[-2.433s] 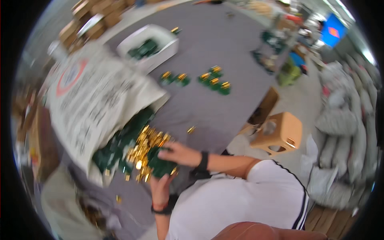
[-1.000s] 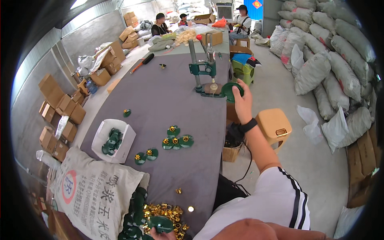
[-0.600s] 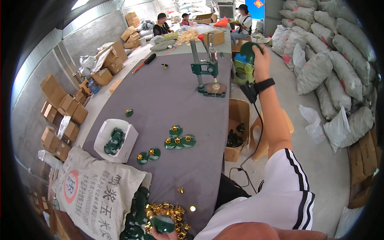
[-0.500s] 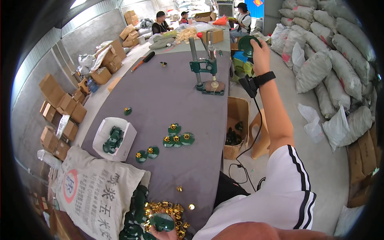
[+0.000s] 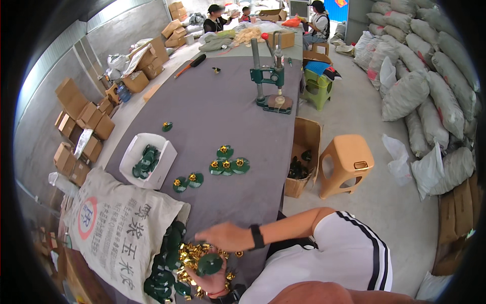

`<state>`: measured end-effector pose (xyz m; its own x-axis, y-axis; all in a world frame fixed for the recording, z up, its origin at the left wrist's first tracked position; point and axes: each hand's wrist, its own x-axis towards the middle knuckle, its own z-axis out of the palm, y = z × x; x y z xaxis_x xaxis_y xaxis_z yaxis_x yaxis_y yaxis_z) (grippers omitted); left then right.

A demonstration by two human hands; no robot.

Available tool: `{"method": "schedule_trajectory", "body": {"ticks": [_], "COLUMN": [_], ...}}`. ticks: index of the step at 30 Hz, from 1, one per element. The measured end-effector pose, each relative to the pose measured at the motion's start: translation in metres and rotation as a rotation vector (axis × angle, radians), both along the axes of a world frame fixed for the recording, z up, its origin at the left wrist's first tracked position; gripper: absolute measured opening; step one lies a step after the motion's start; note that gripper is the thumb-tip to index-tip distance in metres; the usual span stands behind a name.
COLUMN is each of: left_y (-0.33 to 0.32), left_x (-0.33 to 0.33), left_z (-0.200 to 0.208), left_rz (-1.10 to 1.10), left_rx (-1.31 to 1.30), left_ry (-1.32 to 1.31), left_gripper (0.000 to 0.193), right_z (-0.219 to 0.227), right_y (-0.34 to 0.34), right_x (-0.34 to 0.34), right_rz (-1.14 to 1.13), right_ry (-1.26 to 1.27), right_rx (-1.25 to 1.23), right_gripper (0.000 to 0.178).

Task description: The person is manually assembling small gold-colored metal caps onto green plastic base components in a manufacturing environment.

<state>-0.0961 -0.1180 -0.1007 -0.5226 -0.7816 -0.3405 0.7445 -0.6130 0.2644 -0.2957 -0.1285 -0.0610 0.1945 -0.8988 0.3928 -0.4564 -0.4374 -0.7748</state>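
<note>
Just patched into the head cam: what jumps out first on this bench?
Nearest the camera, a pile of gold pieces and green discs spills from a printed white sack. The left hand holds a green disc over the pile, and the right hand hovers just above. Farther up the grey table stands a green hand press.
</note>
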Motion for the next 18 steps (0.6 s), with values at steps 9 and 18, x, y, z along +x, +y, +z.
{"method": "schedule_trajectory", "body": {"ticks": [9, 18], "left_y": [0.027, 0.038], "left_x": [0.007, 0.000], "left_z": [0.007, -0.006], "left_rz": [0.105, 0.109], "left_rx": [0.110, -0.193], "left_ry": [0.075, -0.302], "left_gripper": [0.046, 0.062], "right_z": [-0.050, -0.040], "right_y": [0.027, 0.044], "right_x": [0.049, 0.052], "right_rz": [0.405, 0.282], "right_ry": [0.062, -0.140], "right_rx": [-0.127, 0.085], "right_gripper": [0.048, 0.054]}}
